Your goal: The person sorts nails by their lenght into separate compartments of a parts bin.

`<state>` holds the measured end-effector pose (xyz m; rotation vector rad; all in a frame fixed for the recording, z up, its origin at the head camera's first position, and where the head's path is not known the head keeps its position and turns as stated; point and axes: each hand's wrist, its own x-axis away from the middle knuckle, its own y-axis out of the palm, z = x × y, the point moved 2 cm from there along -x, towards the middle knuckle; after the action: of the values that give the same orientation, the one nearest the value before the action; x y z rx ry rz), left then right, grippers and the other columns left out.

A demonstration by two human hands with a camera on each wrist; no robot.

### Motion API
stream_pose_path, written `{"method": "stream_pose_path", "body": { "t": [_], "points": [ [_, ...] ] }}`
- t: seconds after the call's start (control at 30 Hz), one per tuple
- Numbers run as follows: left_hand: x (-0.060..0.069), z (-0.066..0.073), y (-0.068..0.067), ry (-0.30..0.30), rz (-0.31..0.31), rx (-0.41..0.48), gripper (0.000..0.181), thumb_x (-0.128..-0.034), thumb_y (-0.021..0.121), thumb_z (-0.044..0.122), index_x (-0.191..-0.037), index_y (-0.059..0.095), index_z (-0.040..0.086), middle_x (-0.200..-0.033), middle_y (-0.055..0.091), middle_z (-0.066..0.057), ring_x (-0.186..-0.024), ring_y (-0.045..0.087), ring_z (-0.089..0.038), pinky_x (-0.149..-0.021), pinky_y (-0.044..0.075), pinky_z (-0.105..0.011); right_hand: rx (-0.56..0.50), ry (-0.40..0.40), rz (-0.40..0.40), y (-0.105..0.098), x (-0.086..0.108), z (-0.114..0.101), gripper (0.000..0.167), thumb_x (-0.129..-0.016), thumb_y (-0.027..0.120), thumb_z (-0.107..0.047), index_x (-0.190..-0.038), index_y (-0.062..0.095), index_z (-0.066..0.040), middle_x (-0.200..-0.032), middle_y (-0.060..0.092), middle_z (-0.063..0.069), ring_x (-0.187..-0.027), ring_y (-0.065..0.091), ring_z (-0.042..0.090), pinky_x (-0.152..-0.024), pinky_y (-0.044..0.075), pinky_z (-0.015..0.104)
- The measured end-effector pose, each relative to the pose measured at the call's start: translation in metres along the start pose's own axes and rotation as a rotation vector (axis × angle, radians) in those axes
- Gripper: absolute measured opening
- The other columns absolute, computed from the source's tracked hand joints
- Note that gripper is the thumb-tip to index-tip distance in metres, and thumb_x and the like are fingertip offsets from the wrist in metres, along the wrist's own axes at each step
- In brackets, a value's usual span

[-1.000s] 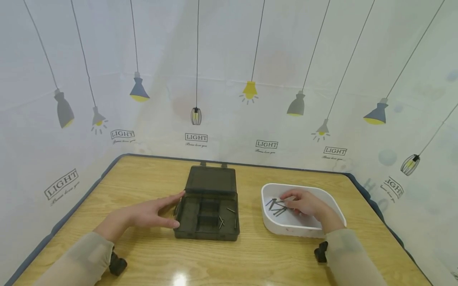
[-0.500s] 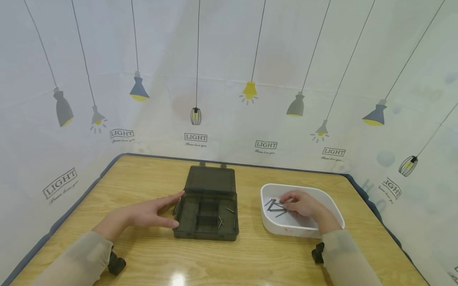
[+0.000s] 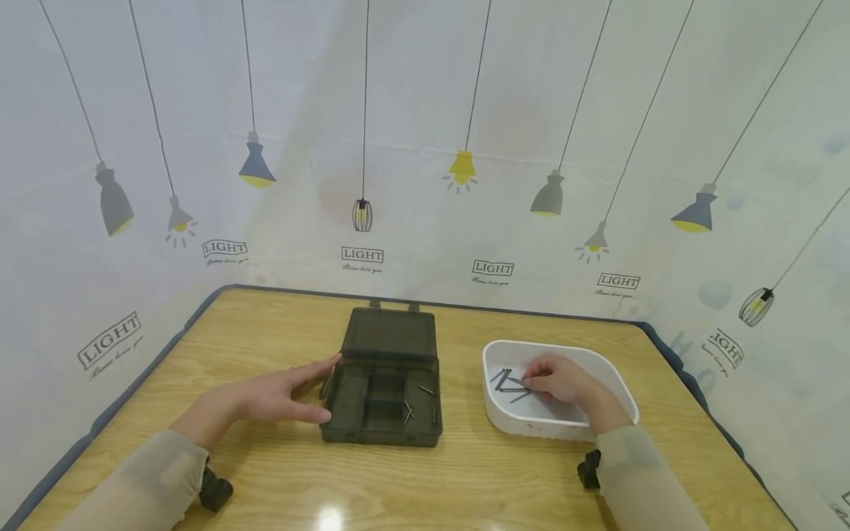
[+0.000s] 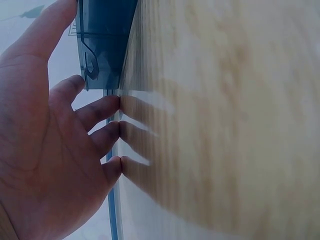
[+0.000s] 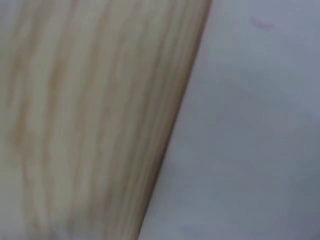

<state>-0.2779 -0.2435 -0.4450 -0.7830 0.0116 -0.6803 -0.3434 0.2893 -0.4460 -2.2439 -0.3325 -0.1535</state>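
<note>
A dark translucent compartment box [image 3: 348,398] stands with its lid [image 3: 390,332] folded back; several thin metal nails [image 3: 408,413] lie in its right compartment. My left hand [image 3: 275,397], fingers spread, touches the box's left side with thumb and forefinger; in the left wrist view the hand [image 4: 55,135] is beside the box [image 4: 105,45]. Inside the white tray [image 3: 558,429], my right hand [image 3: 564,380] pinches a nail [image 3: 516,382] by its end, above other loose nails [image 3: 520,397]. The right wrist view shows only the tray's outer wall [image 5: 240,140], not the hand.
The wooden table [image 3: 265,472] extends around the box and tray, with a dark blue edge [image 3: 192,324] along its sides. Behind it hangs a pale cloth [image 3: 412,88] printed with lamps. A black wrist mount [image 3: 215,490] sits under the left wrist.
In the tray, the nails by my right fingertips have shifted, and the thumb and forefinger have drawn slightly closer on one of them. The left hand stays at the box.
</note>
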Motion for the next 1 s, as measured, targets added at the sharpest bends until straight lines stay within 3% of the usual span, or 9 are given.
{"method": "stream_pose_path", "body": {
  "t": [0.27, 0.87, 1.0],
  "points": [
    [0.001, 0.002, 0.001, 0.009, -0.012, 0.009, 0.106, -0.1017, 0.075, 0.056, -0.179, 0.009, 0.027, -0.184, 0.019, -0.015, -0.171, 0.017, -0.043, -0.135, 0.018, -0.069, 0.014, -0.034, 0.007, 0.002, 0.0, 0.002, 0.012, -0.105, 0.073, -0.017, -0.104, 0.075, -0.005, -0.087, 0.065, 0.001, -0.081, 0.058, 0.017, -0.074, 0.048, 0.03],
    [0.001, -0.001, 0.001, 0.007, -0.016, 0.019, 0.105, -0.1025, 0.074, 0.056, -0.179, 0.008, 0.029, -0.185, 0.018, -0.012, -0.171, 0.017, -0.04, -0.136, 0.02, -0.068, -0.011, 0.008, 0.021, -0.003, 0.006, -0.007, 0.019, -0.107, 0.071, -0.021, -0.117, 0.074, -0.005, -0.107, 0.069, 0.008, -0.097, 0.06, 0.021, -0.081, 0.051, 0.03],
    [0.0, 0.0, 0.0, 0.006, -0.011, 0.017, 0.105, -0.1022, 0.074, 0.056, -0.179, 0.008, 0.029, -0.185, 0.019, -0.012, -0.171, 0.018, -0.04, -0.135, 0.02, -0.068, -0.044, -0.011, 0.026, -0.007, 0.009, -0.012, 0.02, -0.108, 0.068, -0.02, -0.118, 0.073, -0.004, -0.102, 0.069, 0.007, -0.094, 0.061, 0.021, -0.079, 0.051, 0.031]
  ]
}}
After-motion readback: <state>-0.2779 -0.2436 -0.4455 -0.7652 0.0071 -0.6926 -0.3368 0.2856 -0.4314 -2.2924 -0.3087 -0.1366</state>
